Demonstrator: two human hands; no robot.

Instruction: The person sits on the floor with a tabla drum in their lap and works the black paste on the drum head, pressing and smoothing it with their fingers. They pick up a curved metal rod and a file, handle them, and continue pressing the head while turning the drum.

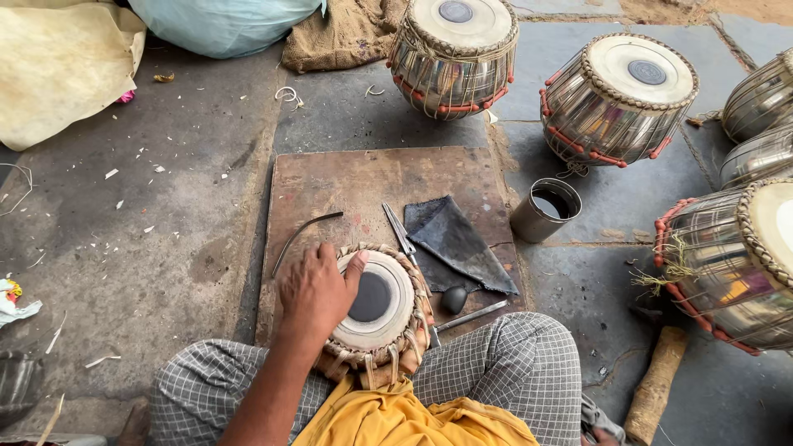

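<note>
Grey stone paving, littered with pale scraps, carries a worn board serving as the work surface, and around it stand several metal-bodied drums, two at the top and more at the right edge. Sitting cross-legged in checked cloth, the person steadies a small tabla between the knees, at the board's near edge, its pale head with a black centre facing up. One hand, which looks like the left though the arm's angle leaves some doubt, lies on the drumhead's left side with fingers spread flat, pressing and not gripping; the other hand is out of view. Propped only by legs and that palm, the drum could tip or roll if the pressure slips. A dark cloth, scissors, a bent wire, a black stone and a metal rod lie just beside it. Off the board's right edge stands a steel cup holding dark liquid, near enough to be knocked over.
</note>
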